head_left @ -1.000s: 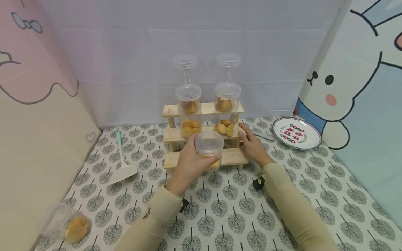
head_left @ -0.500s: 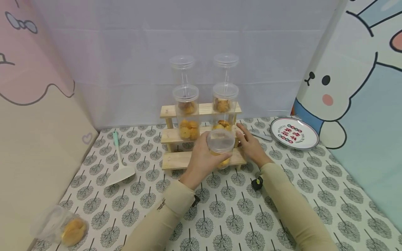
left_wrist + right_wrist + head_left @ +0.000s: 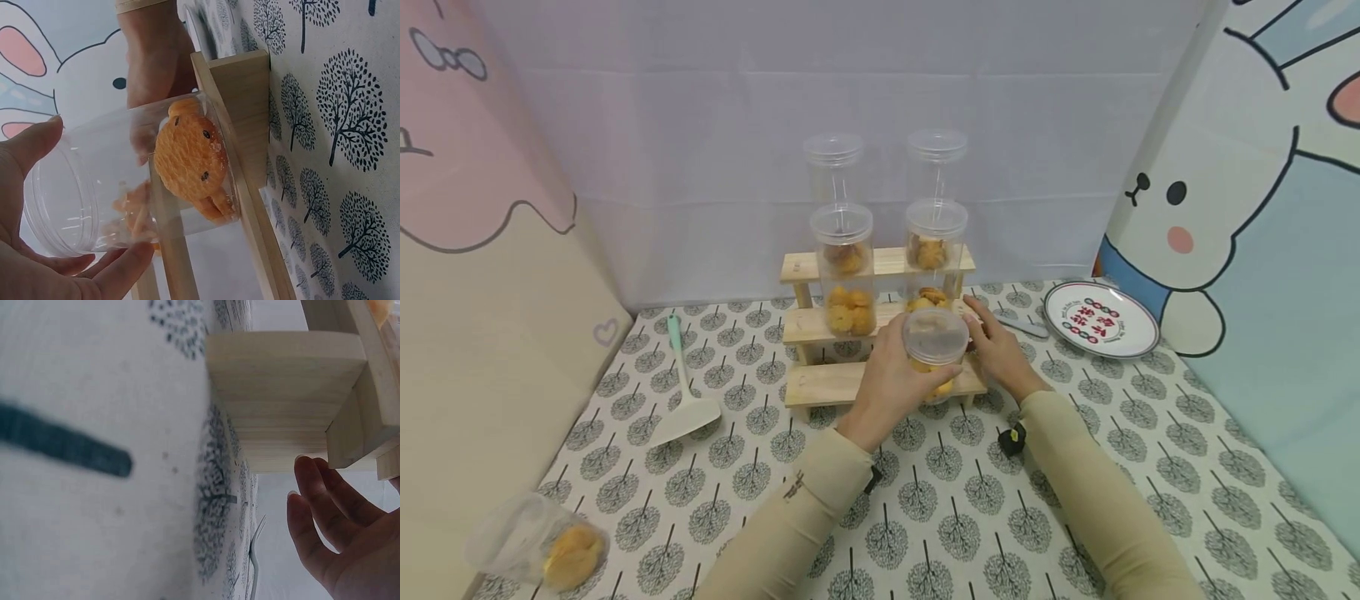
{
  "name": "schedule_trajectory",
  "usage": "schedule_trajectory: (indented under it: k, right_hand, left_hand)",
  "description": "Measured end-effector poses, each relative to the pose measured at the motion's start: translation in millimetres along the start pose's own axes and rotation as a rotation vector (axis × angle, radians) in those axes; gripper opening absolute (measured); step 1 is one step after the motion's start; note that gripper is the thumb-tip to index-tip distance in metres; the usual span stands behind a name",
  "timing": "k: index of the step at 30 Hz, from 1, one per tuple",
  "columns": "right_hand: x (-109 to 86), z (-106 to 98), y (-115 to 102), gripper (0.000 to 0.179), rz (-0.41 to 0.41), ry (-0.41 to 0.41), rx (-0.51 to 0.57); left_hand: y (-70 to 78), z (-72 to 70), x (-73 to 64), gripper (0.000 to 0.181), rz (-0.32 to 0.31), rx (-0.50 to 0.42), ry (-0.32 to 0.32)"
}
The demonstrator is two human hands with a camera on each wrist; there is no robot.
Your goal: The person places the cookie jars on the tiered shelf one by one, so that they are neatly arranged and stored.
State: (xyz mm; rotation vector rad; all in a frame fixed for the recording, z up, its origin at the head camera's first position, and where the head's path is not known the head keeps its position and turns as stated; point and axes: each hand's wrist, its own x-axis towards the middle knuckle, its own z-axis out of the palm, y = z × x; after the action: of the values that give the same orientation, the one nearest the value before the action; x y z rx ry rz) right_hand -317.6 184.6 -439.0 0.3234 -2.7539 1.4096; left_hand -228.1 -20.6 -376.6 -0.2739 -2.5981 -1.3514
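Observation:
My left hand grips a clear plastic jar near its lid, thumb and fingers round its sides. Pale golden cookies lie in the bottom of this upright jar, at the right end of the lowest step of a wooden three-step rack. The left wrist view shows the jar's base at the step's surface. My right hand holds the right end of the middle step, its fingertips bent beside the wood; the thumb is mostly hidden in the right wrist view.
Two cookie jars stand on the middle step, two taller-placed jars on the top step. A white turner lies left; another cookie jar lies on its side at front left. A plate and a fork are at right.
My left hand has carried the jar rightward along the front of the rack to the lowest step's right end. My right hand has stayed at the rack's side.

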Motion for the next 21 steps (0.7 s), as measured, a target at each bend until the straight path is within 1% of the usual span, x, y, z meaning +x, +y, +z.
schedule_trajectory:
  k: [8,14,21]
  right_hand:
    - [0.1,0.8,1.8,0.062,0.007,0.005,0.008]
    - [0.8,1.6,2.6,0.059,0.000,0.017,0.009]
    - [-0.4,1.8,0.2,0.059,-0.009,0.010,0.019]
  left_hand:
    - [-2.5,1.8,-0.2,0.097,0.024,0.027,0.008]
    - [-2.6,2.2,-0.8,0.105,0.022,0.027,0.004]
    - [-5.9,0.2,-3.6,0.111,0.013,0.041,0.011]
